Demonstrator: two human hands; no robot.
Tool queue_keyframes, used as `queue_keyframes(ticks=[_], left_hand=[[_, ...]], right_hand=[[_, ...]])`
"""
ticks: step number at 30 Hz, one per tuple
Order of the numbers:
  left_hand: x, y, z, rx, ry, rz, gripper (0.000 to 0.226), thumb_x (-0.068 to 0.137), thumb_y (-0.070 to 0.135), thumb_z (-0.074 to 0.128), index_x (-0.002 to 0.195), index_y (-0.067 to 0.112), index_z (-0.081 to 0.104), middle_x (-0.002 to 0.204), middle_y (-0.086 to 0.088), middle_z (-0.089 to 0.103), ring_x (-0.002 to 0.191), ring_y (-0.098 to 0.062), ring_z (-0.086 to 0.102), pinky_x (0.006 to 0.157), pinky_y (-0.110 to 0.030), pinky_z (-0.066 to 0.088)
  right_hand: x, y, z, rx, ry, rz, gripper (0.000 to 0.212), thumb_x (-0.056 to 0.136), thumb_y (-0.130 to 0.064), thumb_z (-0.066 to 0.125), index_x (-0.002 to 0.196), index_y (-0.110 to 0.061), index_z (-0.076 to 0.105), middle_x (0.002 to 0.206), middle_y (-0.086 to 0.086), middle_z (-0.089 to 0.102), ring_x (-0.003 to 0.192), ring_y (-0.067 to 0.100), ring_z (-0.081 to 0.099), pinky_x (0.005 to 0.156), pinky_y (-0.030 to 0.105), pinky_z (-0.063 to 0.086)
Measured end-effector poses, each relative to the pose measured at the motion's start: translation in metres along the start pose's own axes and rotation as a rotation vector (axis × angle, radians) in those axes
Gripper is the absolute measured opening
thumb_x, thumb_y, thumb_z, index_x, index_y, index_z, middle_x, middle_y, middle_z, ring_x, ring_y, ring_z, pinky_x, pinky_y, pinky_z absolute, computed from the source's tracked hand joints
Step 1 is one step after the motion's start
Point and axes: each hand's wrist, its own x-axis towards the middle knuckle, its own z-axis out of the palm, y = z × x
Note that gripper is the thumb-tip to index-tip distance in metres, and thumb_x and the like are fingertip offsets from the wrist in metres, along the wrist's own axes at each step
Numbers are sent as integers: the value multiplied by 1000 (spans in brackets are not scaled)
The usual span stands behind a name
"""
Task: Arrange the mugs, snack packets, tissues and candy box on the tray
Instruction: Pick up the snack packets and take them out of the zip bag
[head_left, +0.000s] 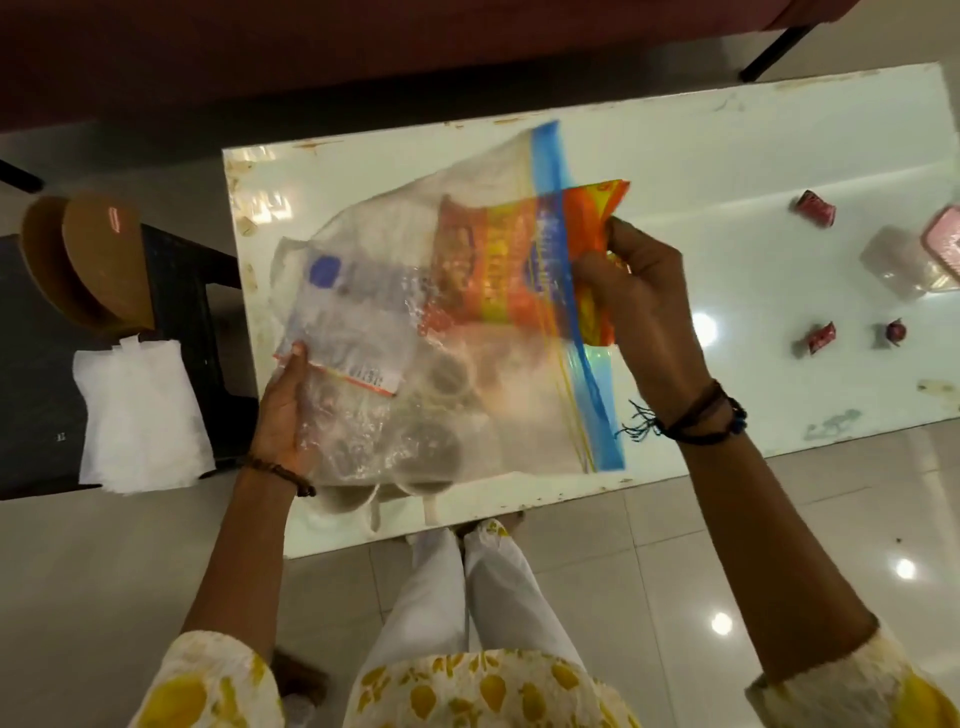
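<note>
Head view, looking down over a glossy white table (675, 156). Both hands hold a large clear zip bag (467, 291) with a blue seal strip, lifted over the table's left half. Right hand (639, 291): fingers and thumb pinch the top end of an orange snack packet (524, 260), which sticks partly out of the bag mouth. Left hand (288, 410): grips the bag's lower left edge, thumb on top of the plastic. Inside the bag: a pale packet (348, 317) with a blue mark and a barcode label. Through and below the plastic, two white mugs (395, 462) show, rims and handles near the table's front edge; whether they sit in the bag or on the table, cannot tell.

Right part of table: three small red wrapped candies (815, 208), well apart from the bag, and a pink-lidded box (940, 239) at the frame edge, blurred. Left of the table, a dark stool (176, 270) carries a white tissue pack (140, 415) and brown wooden pieces (88, 260).
</note>
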Motion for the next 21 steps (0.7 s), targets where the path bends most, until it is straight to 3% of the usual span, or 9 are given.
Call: queue_keyframes(ticks=[2,4,6,9,13,16,18,21], left_hand=[[-2,6,-8,-26,81,12,52,92,41,39,139,18,38,135,-6,53,120,-21,54,96,-44,48],[-1,6,-21,-53,111,8,52,93,45,36,139,20,40,123,0,60,109,-14,61,87,-39,53],[-2,6,-30,-59,84,-8,54,93,49,32,140,21,37,135,-3,53,120,-18,53,97,-44,48],[-5,7,-30,-52,44,-47,56,94,51,29,141,21,35,146,-6,41,132,-25,41,102,-46,44],[-7,3,-25,-66,33,-63,56,94,51,30,140,21,37,139,-4,49,120,-19,53,85,-36,54],[-8,-3,-18,-120,-20,-66,49,95,49,31,132,22,46,113,-1,70,97,-16,69,71,-35,60],[-10,-7,-14,-133,-26,-78,45,95,47,31,127,21,49,101,2,75,91,-15,71,65,-33,60],[-11,-13,-9,-162,-87,-160,48,94,50,31,129,22,49,105,1,74,94,-18,70,67,-37,60]], right_hand=[[-3,2,-15,-79,44,25,27,76,-17,54,95,0,63,88,20,66,71,27,62,69,40,55],[-5,14,-29,-289,73,22,22,77,-21,55,90,-4,61,86,20,67,75,35,64,69,40,54],[-7,33,-40,-521,66,45,12,80,-21,58,81,-9,56,83,16,67,70,29,63,60,30,48],[-11,66,-50,-690,1,152,20,81,-20,60,75,-13,43,75,9,60,67,28,57,53,27,36],[-21,100,-45,-721,-83,264,22,86,-15,57,82,-11,36,90,20,63,82,38,62,64,37,46],[-25,109,-39,-709,-38,360,15,89,-14,54,93,-8,41,109,21,63,96,39,62,74,36,48],[-28,111,-38,-763,-5,396,24,89,-15,54,109,-4,45,114,20,59,101,37,60,79,38,49],[-33,102,-36,-813,59,246,23,87,-12,55,108,-3,54,112,17,56,98,33,59,79,41,53]])
